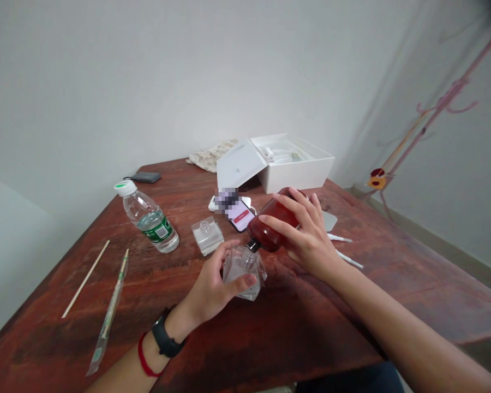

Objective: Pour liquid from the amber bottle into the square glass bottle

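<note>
Red bottle [265,233] aslant, neck [253,245] down toward container [242,271]

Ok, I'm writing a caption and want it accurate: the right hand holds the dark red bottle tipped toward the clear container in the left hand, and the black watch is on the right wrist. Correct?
Not quite: the head view shows the black watch on the left wrist. The right hand does hold the dark red bottle tipped toward the clear container in the left hand.

Soft, diffuse light, faint shadows
</note>
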Demonstrator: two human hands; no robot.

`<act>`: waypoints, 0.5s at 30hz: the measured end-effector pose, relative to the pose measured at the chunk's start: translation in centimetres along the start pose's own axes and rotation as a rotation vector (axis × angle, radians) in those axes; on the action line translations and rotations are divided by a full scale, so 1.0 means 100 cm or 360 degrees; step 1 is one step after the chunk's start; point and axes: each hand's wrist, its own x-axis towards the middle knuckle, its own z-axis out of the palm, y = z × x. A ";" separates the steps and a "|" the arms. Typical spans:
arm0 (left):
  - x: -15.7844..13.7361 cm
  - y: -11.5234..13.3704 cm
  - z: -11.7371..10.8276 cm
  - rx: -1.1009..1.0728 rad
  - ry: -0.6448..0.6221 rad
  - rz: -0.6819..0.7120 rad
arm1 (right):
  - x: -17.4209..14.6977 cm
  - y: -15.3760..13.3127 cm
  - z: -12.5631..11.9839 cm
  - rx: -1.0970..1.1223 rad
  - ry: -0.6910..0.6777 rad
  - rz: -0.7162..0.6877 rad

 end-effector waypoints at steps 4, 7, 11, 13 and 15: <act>-0.001 -0.003 -0.001 0.0015 0.0025 -0.0009 | 0.001 -0.003 -0.003 -0.0008 -0.0013 -0.0016; -0.001 -0.004 0.000 -0.0042 -0.0001 -0.0016 | 0.000 -0.003 -0.003 -0.0031 -0.0016 -0.0031; -0.002 -0.005 0.000 -0.0059 0.0001 -0.0017 | -0.003 0.002 -0.001 -0.0075 -0.0011 -0.0065; -0.003 -0.007 0.000 -0.0043 0.0017 -0.0012 | -0.004 0.006 0.001 -0.0099 -0.0008 -0.0129; -0.002 -0.009 0.001 -0.0033 0.0044 -0.0005 | -0.005 0.008 0.002 -0.0118 0.0001 -0.0146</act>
